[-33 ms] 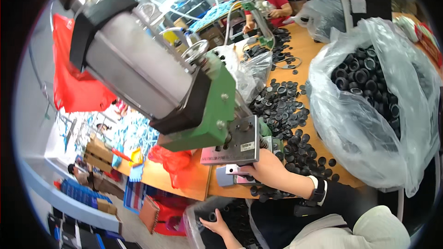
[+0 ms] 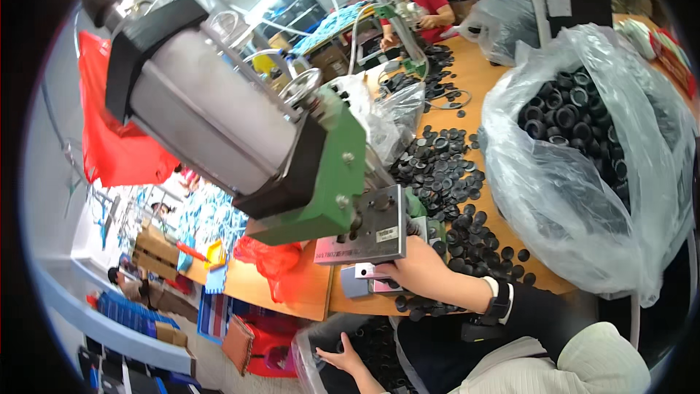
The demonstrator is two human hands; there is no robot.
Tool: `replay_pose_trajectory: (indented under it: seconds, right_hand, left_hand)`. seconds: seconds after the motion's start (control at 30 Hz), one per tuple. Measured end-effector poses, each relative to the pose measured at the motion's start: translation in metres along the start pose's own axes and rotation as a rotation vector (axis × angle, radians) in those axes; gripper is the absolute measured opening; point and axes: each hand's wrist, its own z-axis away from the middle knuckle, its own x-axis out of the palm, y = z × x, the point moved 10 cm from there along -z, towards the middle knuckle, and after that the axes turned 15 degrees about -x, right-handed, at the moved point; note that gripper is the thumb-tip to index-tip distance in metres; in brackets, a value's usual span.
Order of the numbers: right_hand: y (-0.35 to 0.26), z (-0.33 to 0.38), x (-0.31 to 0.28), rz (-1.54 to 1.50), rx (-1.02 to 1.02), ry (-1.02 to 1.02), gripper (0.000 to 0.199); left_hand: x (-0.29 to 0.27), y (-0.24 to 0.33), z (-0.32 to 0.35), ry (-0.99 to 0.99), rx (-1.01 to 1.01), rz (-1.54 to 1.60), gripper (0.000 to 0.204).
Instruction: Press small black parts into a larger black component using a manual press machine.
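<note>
Under the metal plate (image 2: 364, 237) of a green press (image 2: 321, 186), my right hand (image 2: 423, 273) reaches in at the small metal fixture (image 2: 370, 271). Its fingers are mostly hidden by the plate, so what they hold, if anything, does not show. My left hand (image 2: 348, 359) is lower down, over a clear plastic bag (image 2: 305, 354) of black round parts (image 2: 375, 343). Its thumb and fingers are spread apart, and nothing shows gripped between them. More small black caps (image 2: 470, 237) lie loose on the wooden table beside my right wrist.
A large clear bag (image 2: 539, 197) of black rings (image 2: 572, 117) stands on the right. Black discs (image 2: 441, 168) are heaped along the wooden table (image 2: 521, 222). Red plastic bags (image 2: 273, 263) lie at left. A person in red (image 2: 430, 0) works at another press behind.
My left hand has spread its fingers, and the black ring at its fingertips is no longer in them. My right hand stays at the fixture. The view has shifted slightly.
</note>
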Motion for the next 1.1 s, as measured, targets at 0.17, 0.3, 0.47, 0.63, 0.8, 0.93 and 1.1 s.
replay_pose_trajectory:
  seconds: [0.17, 0.3, 0.47, 0.63, 0.8, 0.93, 1.1]
  right_hand:
    - [-0.007, 0.002, -0.005, -0.09, -0.068, 0.102, 0.047]
    - [-0.027, 0.039, -0.045, -0.2, -0.024, 0.039, 0.072]
    - [-0.016, 0.104, -0.209, 0.454, 0.055, 0.334, 0.045]
    - [0.088, 0.194, -0.371, 0.881, 0.454, 0.435, 0.025]
    - [0.159, 0.227, -0.349, 0.972, 0.621, -0.244, 0.02]
    - [0.144, 0.22, -0.337, 1.061, 0.578, -0.131, 0.026]
    - [0.08, 0.221, -0.365, 0.958, 0.459, 0.271, 0.036]
  left_hand:
    - [0.047, 0.115, 0.028, -0.248, 0.61, 0.181, 0.064]
    - [0.111, 0.19, 0.041, -0.522, 0.83, 0.225, 0.042]
    - [0.175, 0.172, 0.015, -0.761, 0.614, 0.11, 0.031]
    - [0.204, 0.162, 0.018, -0.834, 0.771, 0.235, 0.041]
    - [0.233, 0.277, -0.119, -0.767, 0.784, 0.451, 0.043]
    - [0.199, 0.31, -0.181, -0.694, 0.782, 0.601, 0.045]
    - [0.162, 0.319, -0.105, -0.7, 0.769, 0.797, 0.047]
